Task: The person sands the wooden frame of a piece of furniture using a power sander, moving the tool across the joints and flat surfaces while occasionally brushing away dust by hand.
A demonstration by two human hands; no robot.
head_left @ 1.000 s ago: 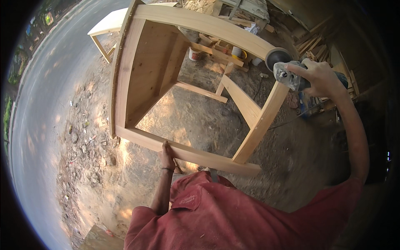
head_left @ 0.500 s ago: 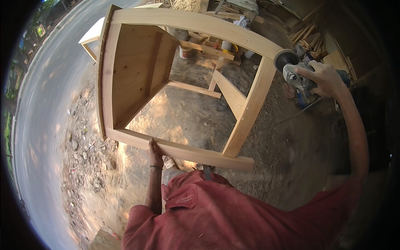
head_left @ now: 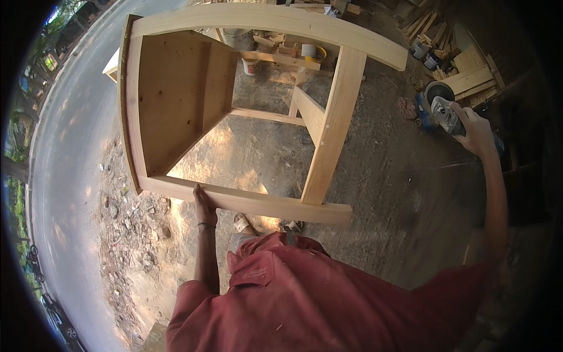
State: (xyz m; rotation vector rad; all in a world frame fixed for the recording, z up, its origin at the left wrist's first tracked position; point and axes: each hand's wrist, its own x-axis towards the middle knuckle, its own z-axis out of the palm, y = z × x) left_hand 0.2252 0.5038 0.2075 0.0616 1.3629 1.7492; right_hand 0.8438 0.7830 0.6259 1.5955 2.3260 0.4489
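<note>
A wooden table (head_left: 331, 126) lies on its side before me, its top at the left and its legs pointing right. My left hand (head_left: 204, 206) grips the near leg close to the tabletop, fingers on the upper edge. Out to the right, my right hand (head_left: 474, 130) is wrapped round an angle grinder (head_left: 447, 115). The grinder's round sanding disc (head_left: 438, 92) stands apart from the end of the far leg. A crosspiece joins the two legs nearest me.
Stacked offcuts (head_left: 469, 79) lie at the far right beside paint cans (head_left: 420, 48). A white bucket (head_left: 251, 67) stands behind the table. Rubble (head_left: 132, 229) borders the road (head_left: 64, 176) on the left. One sandalled foot (head_left: 243, 224) shows below the near leg.
My right hand has carried the grinder right and away from the far leg's end, which the disc covered before. The table appears shifted slightly left in view; my left hand keeps its hold.
</note>
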